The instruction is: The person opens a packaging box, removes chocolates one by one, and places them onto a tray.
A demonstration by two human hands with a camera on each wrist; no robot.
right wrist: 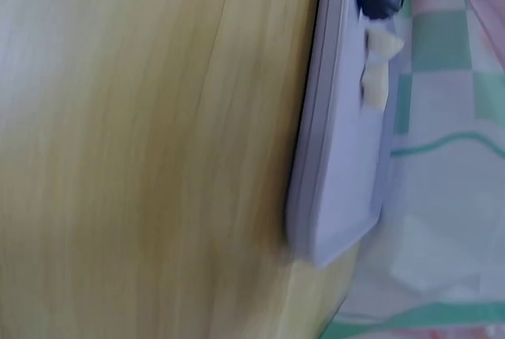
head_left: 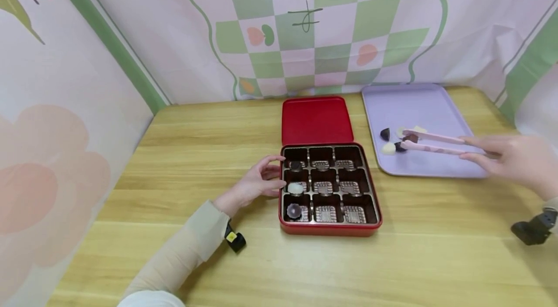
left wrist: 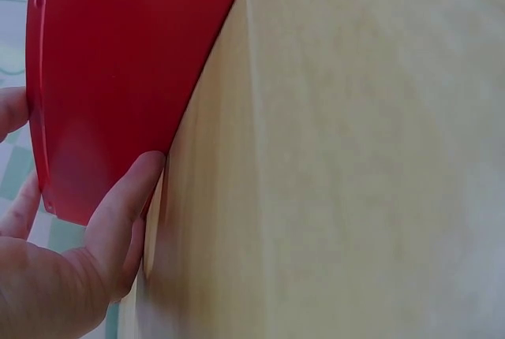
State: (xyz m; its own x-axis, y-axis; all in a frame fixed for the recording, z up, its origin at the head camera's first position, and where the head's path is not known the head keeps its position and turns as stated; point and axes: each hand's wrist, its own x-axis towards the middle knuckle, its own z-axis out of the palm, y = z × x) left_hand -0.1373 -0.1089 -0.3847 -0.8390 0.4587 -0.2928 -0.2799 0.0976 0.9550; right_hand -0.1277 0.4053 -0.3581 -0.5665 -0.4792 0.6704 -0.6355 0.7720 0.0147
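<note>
I'm remotely watching R hand (head_left: pixel 514 158) pinching tongs (head_left: pixel 433 147) frame-rt, L hand (head_left: pixel 255 183) resting spread on ctr-frame box (head_left: pixel 330 231), 3 slots (head_left: pixel 304 214) filled, 6 left.

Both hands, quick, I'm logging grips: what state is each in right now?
Left hand: open, touching the left side of the red box.
Right hand: closed, holding the pink tongs.

Left hand (head_left: pixel 255 183) touched a red box (head_left: pixel 329 231) at its nine o'clock, red lid (head_left: pixel 317 121) lay at twelve, right hand (head_left: pixel 516 158) held pink tongs (head_left: pixel 436 148) over a lilac tray (head_left: pixel 416 108) at two o'clock
</note>
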